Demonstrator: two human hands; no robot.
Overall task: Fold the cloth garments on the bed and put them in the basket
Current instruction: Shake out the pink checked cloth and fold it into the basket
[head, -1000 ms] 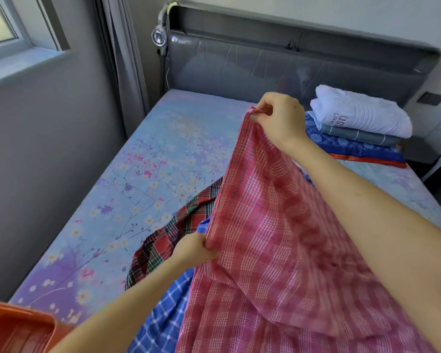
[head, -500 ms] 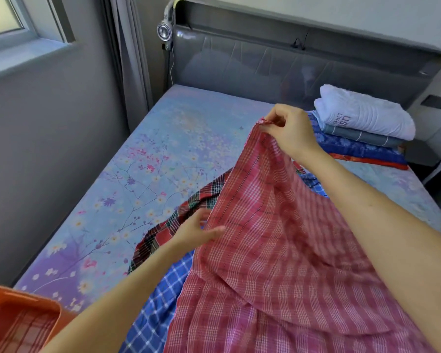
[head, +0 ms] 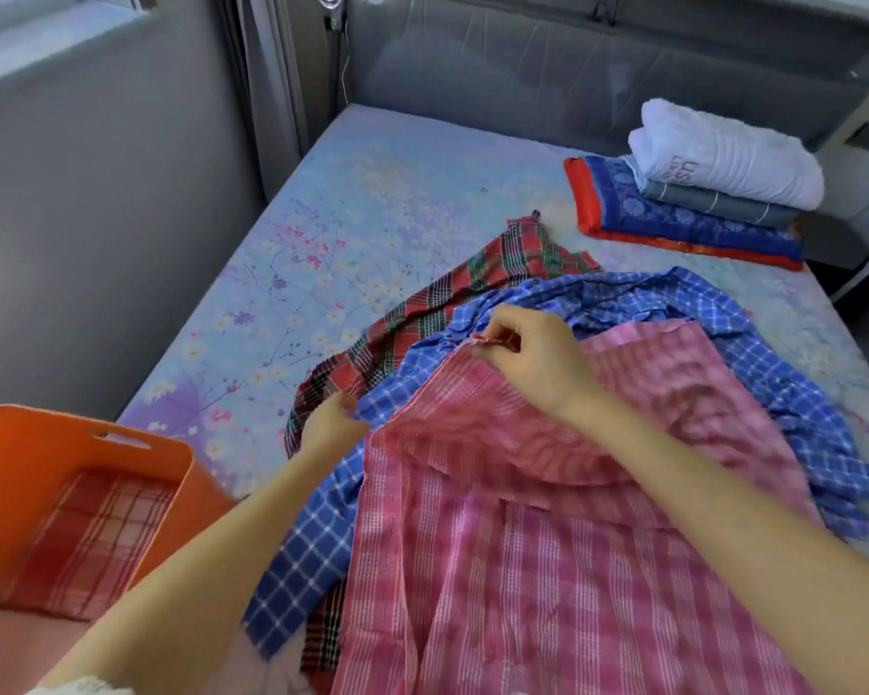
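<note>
**Pink cloth brought down for its fold**

Head view: since the earlier frames the right hand (head: 538,361) has come down from headboard height, so the pink checked cloth (head: 563,534) now lies over the blue checked cloth (head: 683,303) and the red-and-green plaid cloth (head: 472,283) on the bed (head: 372,193). The right hand pinches the pink cloth's far corner. The left hand (head: 329,426) sits at its left edge; its grip is hidden, so I cannot tell.

The step looks like laying the pink cloth flat for a first fold. Next, both corners likely need matching and smoothing before it goes into the orange basket (head: 191,474), at lower left, already holding one folded checked piece (head: 91,539).
</note>
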